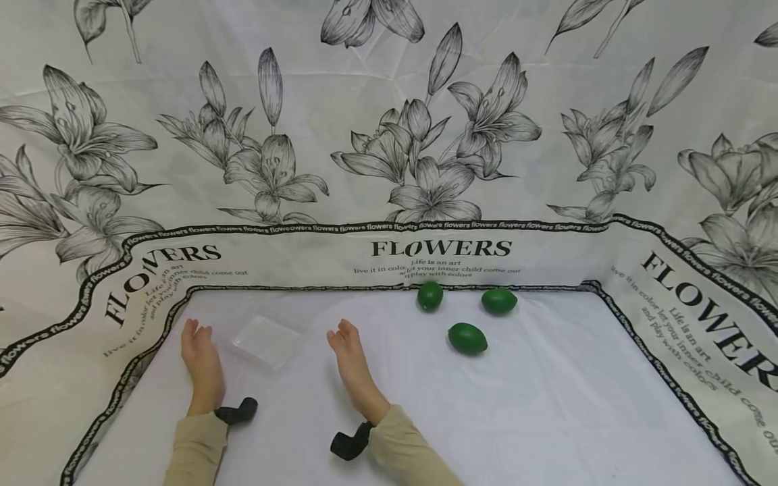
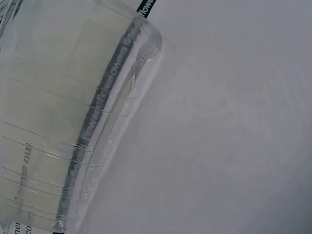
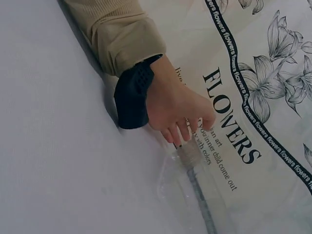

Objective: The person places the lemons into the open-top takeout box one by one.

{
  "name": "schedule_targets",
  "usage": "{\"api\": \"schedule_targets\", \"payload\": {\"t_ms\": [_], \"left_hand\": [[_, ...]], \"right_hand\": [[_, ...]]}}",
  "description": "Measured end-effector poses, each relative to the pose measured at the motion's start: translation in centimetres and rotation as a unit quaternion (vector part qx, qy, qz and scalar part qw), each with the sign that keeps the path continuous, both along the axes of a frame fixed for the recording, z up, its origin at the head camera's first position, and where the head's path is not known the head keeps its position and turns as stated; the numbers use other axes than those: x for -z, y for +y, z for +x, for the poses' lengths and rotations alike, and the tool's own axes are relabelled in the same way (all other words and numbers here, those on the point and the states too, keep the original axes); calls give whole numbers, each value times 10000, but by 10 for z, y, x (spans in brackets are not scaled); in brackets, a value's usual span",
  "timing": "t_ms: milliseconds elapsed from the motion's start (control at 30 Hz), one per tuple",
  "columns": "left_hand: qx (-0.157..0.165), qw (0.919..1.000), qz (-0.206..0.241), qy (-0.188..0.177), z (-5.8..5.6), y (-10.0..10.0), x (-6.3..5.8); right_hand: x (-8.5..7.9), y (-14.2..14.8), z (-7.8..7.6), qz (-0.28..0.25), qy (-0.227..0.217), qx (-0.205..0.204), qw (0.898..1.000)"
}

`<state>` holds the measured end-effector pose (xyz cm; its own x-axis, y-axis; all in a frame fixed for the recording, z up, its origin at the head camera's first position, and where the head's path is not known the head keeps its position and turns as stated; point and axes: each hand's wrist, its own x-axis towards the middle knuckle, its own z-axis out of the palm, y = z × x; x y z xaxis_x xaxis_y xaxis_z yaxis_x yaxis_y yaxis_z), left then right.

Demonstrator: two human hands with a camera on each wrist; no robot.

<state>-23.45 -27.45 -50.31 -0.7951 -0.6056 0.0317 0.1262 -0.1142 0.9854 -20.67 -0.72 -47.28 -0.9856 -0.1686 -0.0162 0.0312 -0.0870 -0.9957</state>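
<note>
A clear plastic container [image 1: 265, 342] stands on the white cloth between the two hands. My left hand [image 1: 202, 358] is at its left side, fingers extended; whether they touch the wall cannot be told. Right of the container is my right hand [image 1: 354, 364], fingers fairly straight and holding nothing, with a gap to the box. The right wrist view has the left hand [image 3: 180, 109] with its fingers at the end of the see-through container [image 3: 195, 180]. Close up in the left wrist view, the container's ribbed wall [image 2: 53, 97] fills the left side; neither hand shows there.
Three green limes lie to the right: one lime [image 1: 430, 296] by the back edge, another lime [image 1: 499, 301] right of it, and a nearer lime [image 1: 467, 339]. Flower-printed cloth [image 1: 444, 253] rises behind and at both sides. Each wrist wears a black mount [image 1: 351, 442].
</note>
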Motion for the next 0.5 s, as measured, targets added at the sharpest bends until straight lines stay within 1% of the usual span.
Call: {"api": "schedule_targets", "payload": {"t_ms": [67, 167, 233, 300, 400, 500], "left_hand": [[79, 9999, 113, -36, -3, -1, 2], [150, 9997, 148, -132, -6, -3, 5], [248, 9993, 27, -284, -7, -4, 7], [334, 9985, -159, -394, -7, -4, 8], [452, 9971, -350, -502, -8, -6, 11], [484, 9973, -286, -472, -7, -5, 12]], "right_hand": [[5, -8, -1, -181, -104, -118, 9997], [14, -19, -2, -564, -265, -346, 9975], [20, -25, -2, -918, -363, -543, 9936], [26, -31, -1, -1145, -427, -773, 9895], [35, -35, 3, -1394, -507, -1024, 9836], [43, -36, 7, -1424, -494, -1165, 9817]]}}
